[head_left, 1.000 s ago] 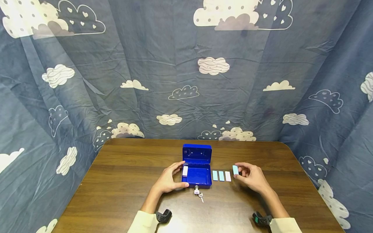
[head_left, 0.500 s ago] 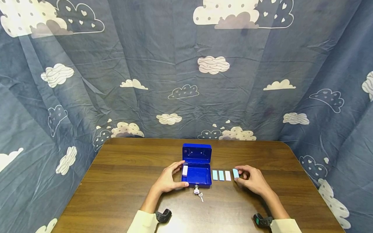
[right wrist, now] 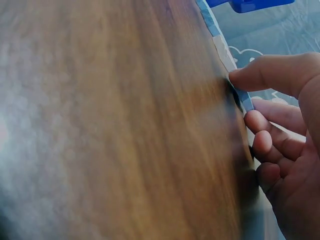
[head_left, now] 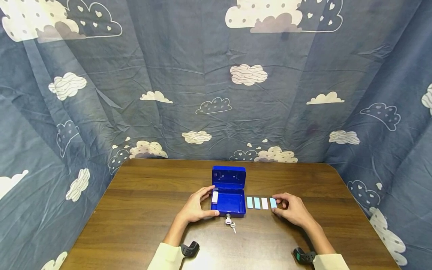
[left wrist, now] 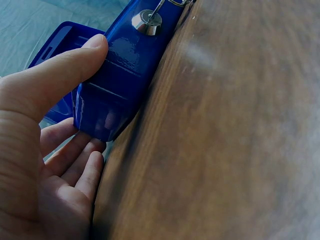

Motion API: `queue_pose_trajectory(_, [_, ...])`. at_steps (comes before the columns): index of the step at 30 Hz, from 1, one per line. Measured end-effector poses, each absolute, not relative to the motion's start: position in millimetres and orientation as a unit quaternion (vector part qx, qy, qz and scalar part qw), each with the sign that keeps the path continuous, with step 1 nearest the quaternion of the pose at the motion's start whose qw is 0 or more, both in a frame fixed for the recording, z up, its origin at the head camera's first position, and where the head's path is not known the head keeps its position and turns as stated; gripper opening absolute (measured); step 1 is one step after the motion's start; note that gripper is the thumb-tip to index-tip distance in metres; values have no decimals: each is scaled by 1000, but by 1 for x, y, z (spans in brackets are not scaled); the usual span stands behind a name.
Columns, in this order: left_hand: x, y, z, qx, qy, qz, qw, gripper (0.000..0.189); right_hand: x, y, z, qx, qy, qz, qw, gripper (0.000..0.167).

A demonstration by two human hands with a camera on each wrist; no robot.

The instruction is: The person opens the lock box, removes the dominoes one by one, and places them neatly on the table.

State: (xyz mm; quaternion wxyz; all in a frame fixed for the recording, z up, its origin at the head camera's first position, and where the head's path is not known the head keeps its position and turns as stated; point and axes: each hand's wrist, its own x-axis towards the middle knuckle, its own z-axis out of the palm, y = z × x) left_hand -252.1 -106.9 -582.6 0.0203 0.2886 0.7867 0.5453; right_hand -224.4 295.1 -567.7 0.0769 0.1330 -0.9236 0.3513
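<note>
There are five small blocks (head_left: pixel 215 197) in total. Light blue blocks (head_left: pixel 249 202) are three, and whitish blocks (head_left: pixel 264 203) are two. By place, four of these blocks form one row, and one block is inside the box (head_left: pixel 233 202). Of boxes there is one, and it has one lid (head_left: pixel 228 175) and one lock (left wrist: pixel 147 22). I count two keys (head_left: pixel 233 227): one at the lock and one next to it. Hands are two, namely one left hand (head_left: pixel 193 208) and one right hand (head_left: pixel 293 209). There are also two sleeves (head_left: pixel 166 257), two black wrist devices (head_left: pixel 190 249) and one surface (head_left: pixel 141 210).
</note>
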Motion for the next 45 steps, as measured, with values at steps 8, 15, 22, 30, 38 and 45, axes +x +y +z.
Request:
queue_pose_trajectory(8, [-237,-104,-549,299,778,551,33,90,-223,294,-566,131,-924,353,62,40])
queue_pose_trajectory(15, [-233,-104,-544,303,782,544,19,90,-225,296,-565,133,-924,353,53,50])
queue_pose_trajectory(22, [-233,-104,-544,299,776,554,27,88,-223,297,-564,135,-920,362,62,51])
queue_pose_trajectory(30, [-232,-104,-543,296,775,558,30,88,-221,293,-560,130,-910,386,78,44])
queue_pose_trajectory(38, [-232,-103,-546,293,776,557,30,88,-224,279,-552,140,-893,421,79,43])
queue_pose_trajectory(45, [-242,-105,-566,290,782,551,28,91,-228,260,-545,156,-886,426,96,40])
